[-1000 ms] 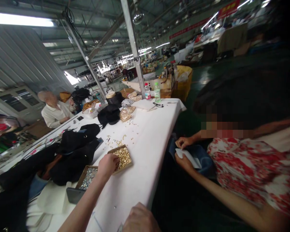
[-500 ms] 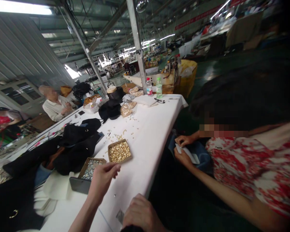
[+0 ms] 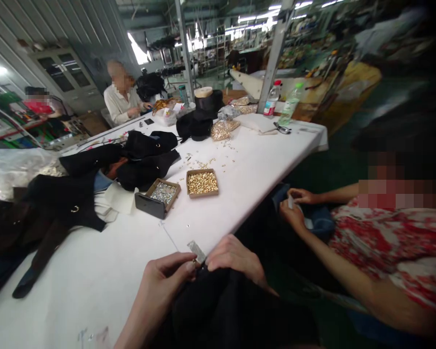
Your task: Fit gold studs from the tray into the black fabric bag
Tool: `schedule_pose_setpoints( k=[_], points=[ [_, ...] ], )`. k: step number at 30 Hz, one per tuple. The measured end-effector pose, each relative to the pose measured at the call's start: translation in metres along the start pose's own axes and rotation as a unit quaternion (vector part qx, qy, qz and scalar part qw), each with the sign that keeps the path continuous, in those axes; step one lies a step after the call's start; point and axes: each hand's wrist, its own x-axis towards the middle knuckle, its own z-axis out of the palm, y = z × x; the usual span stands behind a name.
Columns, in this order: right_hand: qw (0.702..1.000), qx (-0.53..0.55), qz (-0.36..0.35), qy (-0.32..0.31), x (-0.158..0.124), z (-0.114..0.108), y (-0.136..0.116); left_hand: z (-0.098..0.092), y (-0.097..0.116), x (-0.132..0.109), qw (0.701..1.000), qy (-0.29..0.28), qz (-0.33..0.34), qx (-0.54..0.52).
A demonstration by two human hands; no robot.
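My left hand pinches a small round gold stud between thumb and fingertips, at the edge of a black cloth piece. Bunched over that same cloth, my right hand grips it close to the table edge. A shiny flat strip lies just beyond both hands. Farther up the table stands a cardboard box full of gold studs. Beside it is a box of small silver pieces, with a dark phone propped against its front.
Black garments and white sheets cover the table's left side. Loose gold studs lie behind the boxes, near a bag of them. Two bottles stand at the far end. A co-worker sits close on the right.
My left hand has moved from beside the boxes down to the black cloth, beside my right hand. The view has tilted downward, showing more of the cloth.
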Motion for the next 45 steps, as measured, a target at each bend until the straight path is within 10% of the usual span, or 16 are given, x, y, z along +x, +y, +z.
schedule_pose_setpoints(
  k=[23,45],
  points=[
    [0.992,-0.072,-0.035,-0.098,0.024,0.016,-0.078,-0.024,0.001,-0.060,0.985,-0.099,0.136,-0.044],
    [0.991,-0.077,-0.067,-0.082,0.031,0.035,-0.097,-0.036,0.009,-0.076,0.961,-0.165,-0.039,-0.220]
  ],
)
